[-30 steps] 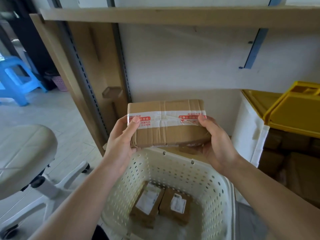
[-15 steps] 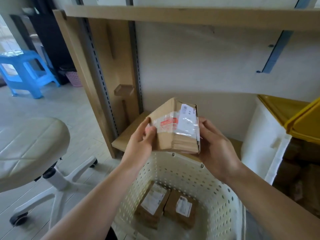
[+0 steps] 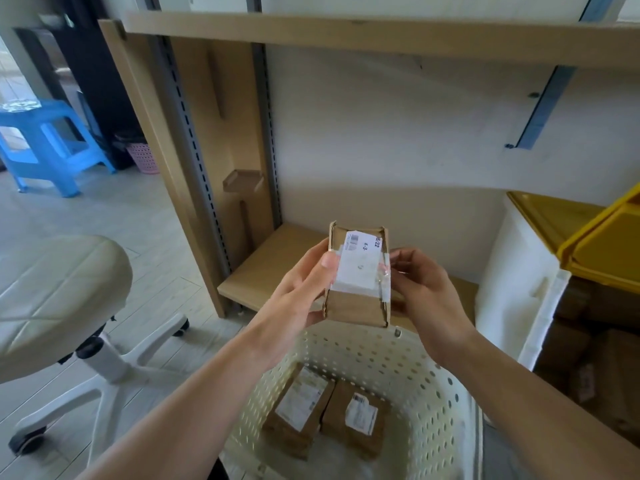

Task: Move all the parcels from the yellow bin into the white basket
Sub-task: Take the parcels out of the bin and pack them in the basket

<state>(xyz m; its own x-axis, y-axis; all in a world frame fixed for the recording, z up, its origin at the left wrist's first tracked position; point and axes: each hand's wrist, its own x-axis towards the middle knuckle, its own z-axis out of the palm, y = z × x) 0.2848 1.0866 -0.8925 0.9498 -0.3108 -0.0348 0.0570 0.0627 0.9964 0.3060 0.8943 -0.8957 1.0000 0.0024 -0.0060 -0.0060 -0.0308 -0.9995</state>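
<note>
Parcel, brown cardboard box with white shipping label (image 3: 358, 277): held above the basket, label side up, gripped on one side by left hand (image 3: 301, 289) with thumb on the label edge, on the other by right hand (image 3: 427, 299), fingers curled round it. White perforated plastic basket (image 3: 446, 393): directly below both hands, holding two brown labelled parcels (image 3: 329, 415) side by side. Yellow-lidded bin (image 3: 602, 247): right of right hand.
</note>
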